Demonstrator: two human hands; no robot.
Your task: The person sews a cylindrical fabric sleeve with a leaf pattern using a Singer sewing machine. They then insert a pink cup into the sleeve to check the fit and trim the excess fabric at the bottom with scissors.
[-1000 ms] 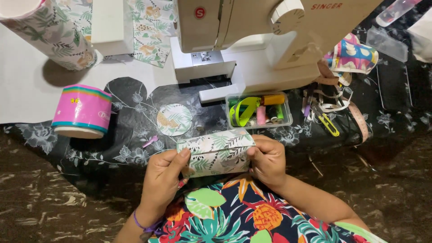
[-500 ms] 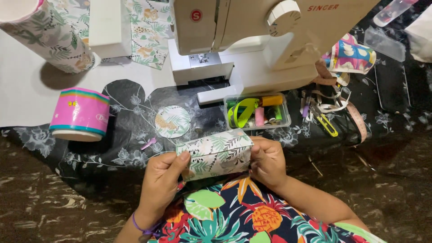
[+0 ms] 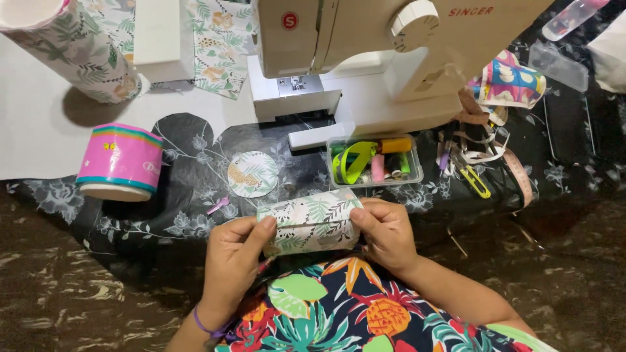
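Fabric tube (image 3: 310,221) between hands, left (image 3: 233,261), right (image 3: 386,233)

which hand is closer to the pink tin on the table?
Left. The left hand grips the left end of the leaf-print fabric tube, right of and below the pink tin. The right hand holds the tube's far end, farther right.

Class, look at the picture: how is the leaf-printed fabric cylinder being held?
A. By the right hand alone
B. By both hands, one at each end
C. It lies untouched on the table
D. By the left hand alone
B: the leaf-printed fabric cylinder lies sideways above the lap, the left hand gripping its left end and the right hand its right end.
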